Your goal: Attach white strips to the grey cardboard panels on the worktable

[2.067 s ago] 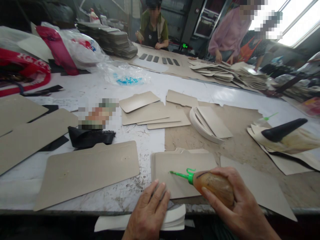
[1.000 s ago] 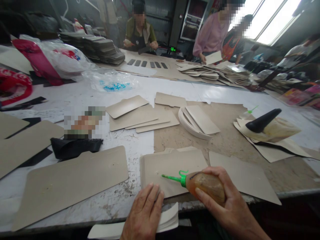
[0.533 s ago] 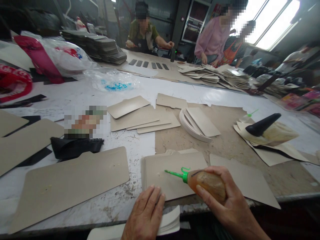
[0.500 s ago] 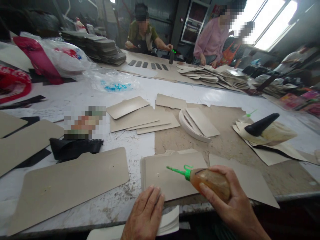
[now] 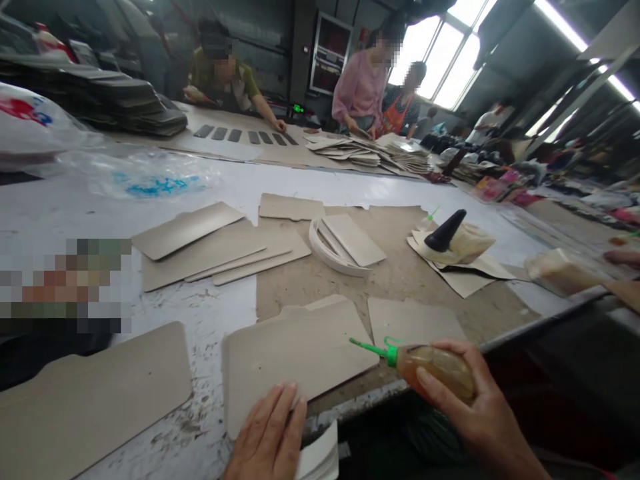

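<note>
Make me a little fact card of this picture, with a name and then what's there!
Left hand: resting on the beige panel
Right hand: wrapped around an amber-brown bottle
Nozzle: green, pointing left over the panel; I can't tell if its tip touches
Past the panel: curved pale strips, and a black cone-shaped thing farther right
Across the tabletop: a person in a green top, with one hand near dark strips

Stacked flat panels (image 5: 95,100), people (image 5: 357,87) and a broad worktable (image 5: 280,177) mark a workshop.
</note>
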### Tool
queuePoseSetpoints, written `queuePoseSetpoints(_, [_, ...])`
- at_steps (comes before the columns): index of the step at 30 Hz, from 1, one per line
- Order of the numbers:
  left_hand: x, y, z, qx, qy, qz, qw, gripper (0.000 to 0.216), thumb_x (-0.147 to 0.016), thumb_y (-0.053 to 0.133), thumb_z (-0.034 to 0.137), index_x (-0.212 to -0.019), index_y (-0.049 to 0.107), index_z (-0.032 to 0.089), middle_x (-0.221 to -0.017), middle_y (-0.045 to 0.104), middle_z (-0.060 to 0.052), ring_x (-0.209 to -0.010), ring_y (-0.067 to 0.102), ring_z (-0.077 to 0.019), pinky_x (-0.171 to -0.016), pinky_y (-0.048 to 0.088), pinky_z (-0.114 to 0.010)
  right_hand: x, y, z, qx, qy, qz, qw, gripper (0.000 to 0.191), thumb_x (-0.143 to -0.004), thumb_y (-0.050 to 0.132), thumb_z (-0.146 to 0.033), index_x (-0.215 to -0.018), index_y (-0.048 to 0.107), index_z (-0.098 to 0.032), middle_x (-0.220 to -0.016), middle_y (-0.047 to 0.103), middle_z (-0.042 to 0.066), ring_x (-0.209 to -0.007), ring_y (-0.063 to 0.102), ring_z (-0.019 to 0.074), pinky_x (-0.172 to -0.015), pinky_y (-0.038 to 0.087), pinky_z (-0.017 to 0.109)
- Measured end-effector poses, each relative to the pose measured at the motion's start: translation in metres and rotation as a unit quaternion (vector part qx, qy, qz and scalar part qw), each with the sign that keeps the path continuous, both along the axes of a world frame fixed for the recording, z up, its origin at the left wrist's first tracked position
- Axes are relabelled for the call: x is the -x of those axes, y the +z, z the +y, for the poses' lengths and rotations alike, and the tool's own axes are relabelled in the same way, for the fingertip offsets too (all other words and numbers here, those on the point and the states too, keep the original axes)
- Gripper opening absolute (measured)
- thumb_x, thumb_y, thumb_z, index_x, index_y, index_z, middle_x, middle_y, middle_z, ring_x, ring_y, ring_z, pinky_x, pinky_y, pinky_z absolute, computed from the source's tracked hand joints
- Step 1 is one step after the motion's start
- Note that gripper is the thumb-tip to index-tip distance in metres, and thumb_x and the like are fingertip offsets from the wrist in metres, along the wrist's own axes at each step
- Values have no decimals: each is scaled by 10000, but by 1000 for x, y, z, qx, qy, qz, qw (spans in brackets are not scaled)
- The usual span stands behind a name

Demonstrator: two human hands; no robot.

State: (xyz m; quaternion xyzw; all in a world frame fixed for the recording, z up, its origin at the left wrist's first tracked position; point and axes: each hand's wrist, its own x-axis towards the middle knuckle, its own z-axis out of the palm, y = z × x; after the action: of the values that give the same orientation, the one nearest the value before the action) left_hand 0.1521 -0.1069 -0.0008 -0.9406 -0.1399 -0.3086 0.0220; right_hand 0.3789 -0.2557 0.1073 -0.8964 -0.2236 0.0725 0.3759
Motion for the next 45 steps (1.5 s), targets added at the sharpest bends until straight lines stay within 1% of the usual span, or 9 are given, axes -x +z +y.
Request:
queuePoseSetpoints(4, [-21,-1,-3,-9,-20,9,1000,523,-776,283,-49,-1242,479,88,-1239,560,-140,-1286,380,-287,-1015,352,-382,-3,-6,7,2,51,-44,998,366,-762,575,-509,-1000,497,-242,-886,603,-2,-717,598,169,-658,486,268])
queuePoseSetpoints(8, [-27,-6,-3,-6,-14,25,1000,565,-740,287,-60,-1243,489,103,-1254,562,-123,-1290,383,-275,-991,391,-365,-13,-13,6,28,95,-65,993,355,-783,583,-474,-1033,485,-242,-924,603,12,-757,617,186,-665,496,289])
queuePoseSetpoints(12, [-24,-12,-3,-5,-14,29,999,577,-744,288,-52,-1259,486,116,-1266,560,-105,-1303,368,-261,-1013,374,-356,-20,-16,3,40,126,-89,987,325,-803,583,-429,-1049,472,-247,-975,569,16,-794,608,178,-685,497,287])
queuePoseSetpoints(19, [-23,-18,-2,9,-22,34,999,566,-770,276,-44,-1271,476,127,-1300,537,-96,-1321,341,-258,-1056,317,-368,-24,-15,4,46,132,-128,982,307,-816,585,-400,-1051,459,-248,-995,528,21,-843,579,180,-743,488,299])
queuePoseSetpoints(26, [-22,-16,-1,2,-24,33,999,527,-806,278,-12,-1268,485,135,-1278,554,-95,-1317,349,-255,-1056,315,-355,-23,-14,16,29,153,-142,978,295,-824,584,-397,-1044,456,-247,-1000,517,30,-850,574,181,-740,497,301])
queuePoseSetpoints(31, [-23,-16,0,-4,-23,29,999,523,-815,270,-1,-1275,477,134,-1258,568,-92,-1319,345,-251,-1069,293,-360,-22,-12,17,30,181,-139,973,287,-812,589,-375,-1035,465,-243,-977,533,35,-841,587,188,-719,508,303])
queuePoseSetpoints(39, [-22,-18,1,-4,-35,22,999,454,-854,295,46,-1248,507,118,-1275,550,-109,-1350,285,-265,-1108,216,-360,-21,-9,4,39,177,-128,975,273,-809,583,-375,-1029,476,-253,-957,540,13,-802,591,170,-705,500,282])
queuePoseSetpoints(42, [-22,-17,1,-3,-36,21,999,425,-862,318,54,-1224,529,121,-1266,557,-108,-1352,282,-261,-1114,209,-358,-23,-8,-2,32,139,-123,982,301,-801,589,-401,-1032,471,-247,-961,560,17,-809,598,177,-705,499,282])
queuePoseSetpoints(45, [-21,-17,-1,-12,-33,9,999,386,-879,336,76,-1189,559,130,-1245,575,-102,-1345,300,-253,-1120,209,-356,-23,-3,-3,8,94,-90,991,347,-771,612,-454,-1014,481,-244,-910,595,10,-730,610,169,-620,507,254])
